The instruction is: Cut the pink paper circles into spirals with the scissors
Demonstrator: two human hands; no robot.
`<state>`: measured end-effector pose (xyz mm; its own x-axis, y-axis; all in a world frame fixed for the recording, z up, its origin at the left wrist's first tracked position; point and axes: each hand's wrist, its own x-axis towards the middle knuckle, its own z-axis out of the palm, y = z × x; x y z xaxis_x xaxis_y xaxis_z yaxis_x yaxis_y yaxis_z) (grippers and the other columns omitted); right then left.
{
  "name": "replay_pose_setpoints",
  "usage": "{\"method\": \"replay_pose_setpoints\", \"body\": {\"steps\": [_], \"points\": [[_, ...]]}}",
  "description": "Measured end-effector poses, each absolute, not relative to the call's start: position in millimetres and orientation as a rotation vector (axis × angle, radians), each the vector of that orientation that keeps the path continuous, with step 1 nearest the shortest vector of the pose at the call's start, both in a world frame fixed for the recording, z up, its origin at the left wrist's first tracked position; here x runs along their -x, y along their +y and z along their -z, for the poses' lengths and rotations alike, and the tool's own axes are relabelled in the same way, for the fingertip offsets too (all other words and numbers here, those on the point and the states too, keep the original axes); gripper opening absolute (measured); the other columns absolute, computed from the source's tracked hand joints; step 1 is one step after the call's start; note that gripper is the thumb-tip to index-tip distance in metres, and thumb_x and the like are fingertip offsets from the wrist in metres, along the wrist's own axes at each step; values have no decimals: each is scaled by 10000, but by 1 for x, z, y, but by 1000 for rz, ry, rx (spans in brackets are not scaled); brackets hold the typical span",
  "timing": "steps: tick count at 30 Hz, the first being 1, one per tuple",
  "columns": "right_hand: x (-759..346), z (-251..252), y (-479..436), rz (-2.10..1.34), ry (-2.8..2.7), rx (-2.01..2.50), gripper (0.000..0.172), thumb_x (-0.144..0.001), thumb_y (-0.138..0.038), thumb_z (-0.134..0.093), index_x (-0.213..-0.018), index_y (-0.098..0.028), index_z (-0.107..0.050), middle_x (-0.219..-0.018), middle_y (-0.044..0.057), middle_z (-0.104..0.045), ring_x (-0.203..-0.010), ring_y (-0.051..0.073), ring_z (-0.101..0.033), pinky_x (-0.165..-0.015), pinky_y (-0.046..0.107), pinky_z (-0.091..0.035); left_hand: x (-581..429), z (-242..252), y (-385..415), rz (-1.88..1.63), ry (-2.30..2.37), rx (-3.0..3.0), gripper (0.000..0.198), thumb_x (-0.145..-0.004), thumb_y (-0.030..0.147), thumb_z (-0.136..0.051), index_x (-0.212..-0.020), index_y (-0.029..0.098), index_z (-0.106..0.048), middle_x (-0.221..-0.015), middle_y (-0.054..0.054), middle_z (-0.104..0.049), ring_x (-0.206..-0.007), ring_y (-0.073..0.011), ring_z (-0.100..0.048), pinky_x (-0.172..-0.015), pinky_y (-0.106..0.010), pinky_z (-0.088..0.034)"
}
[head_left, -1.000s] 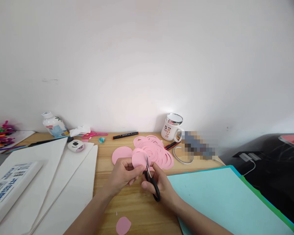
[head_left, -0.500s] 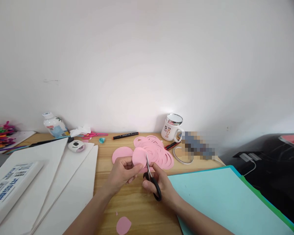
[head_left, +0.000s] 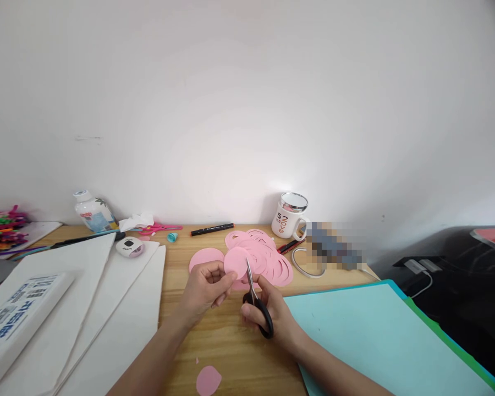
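Note:
My left hand (head_left: pixel 206 290) pinches a small pink paper disc (head_left: pixel 235 263) and holds it upright above the wooden desk (head_left: pixel 214 341). My right hand (head_left: pixel 274 316) grips black-handled scissors (head_left: pixel 258 308), whose blades point up and meet the right edge of the disc. Just behind lie a flat pink circle (head_left: pixel 206 257) and a pile of pink cut-out rings (head_left: pixel 268 258). A pink scrap (head_left: pixel 208 380) rests on the desk near its front edge.
White sheets (head_left: pixel 107 308) and a printed box (head_left: pixel 16 316) lie at the left, turquoise and green paper (head_left: pixel 371 335) at the right. Along the wall stand a bottle (head_left: pixel 91 212), a black marker (head_left: pixel 212 229), a lidded mug (head_left: pixel 291 215) and a tape roll (head_left: pixel 128 246).
The pink disc has turned and risen a little in my left hand while the scissors stay at its right edge. The view has shifted slightly.

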<state>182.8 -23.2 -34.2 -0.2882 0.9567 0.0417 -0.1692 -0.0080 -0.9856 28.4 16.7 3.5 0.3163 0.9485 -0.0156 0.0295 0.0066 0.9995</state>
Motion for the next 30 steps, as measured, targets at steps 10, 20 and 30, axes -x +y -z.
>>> {"method": "replay_pose_setpoints", "body": {"steps": [10, 20, 30], "points": [[-181, 41, -24, -1480, -1294, 899, 492, -675, -534, -665, -936, -215, -396, -502, -106, -414, -383, 69, -372, -380, 182, -286, -33, -2, 14, -907, 921, -1274, 294, -700, 401, -655, -631, 128, -573, -486, 37, -535, -302, -34, -395, -290, -150, -282], [-181, 40, -24, -1475, -1325, 863, 421, -698, -479, -682, -872, -205, -415, -547, -84, -412, -445, 68, -340, -418, 188, -249, -34, 0, 13, -879, 955, -1311, 317, -708, 406, -640, -579, 123, -580, -431, 45, -502, -306, -31, -379, -294, -143, -277], [-182, 39, -22, -1449, -1328, 823, 402, -701, -456, -695, -852, -189, -434, -604, -68, -387, -504, 72, -288, -452, 206, -215, -33, 0, 14, -856, 948, -1344, 300, -708, 395, -633, -586, 125, -586, -420, 50, -498, -298, -33, -376, -291, -144, -269]]}}
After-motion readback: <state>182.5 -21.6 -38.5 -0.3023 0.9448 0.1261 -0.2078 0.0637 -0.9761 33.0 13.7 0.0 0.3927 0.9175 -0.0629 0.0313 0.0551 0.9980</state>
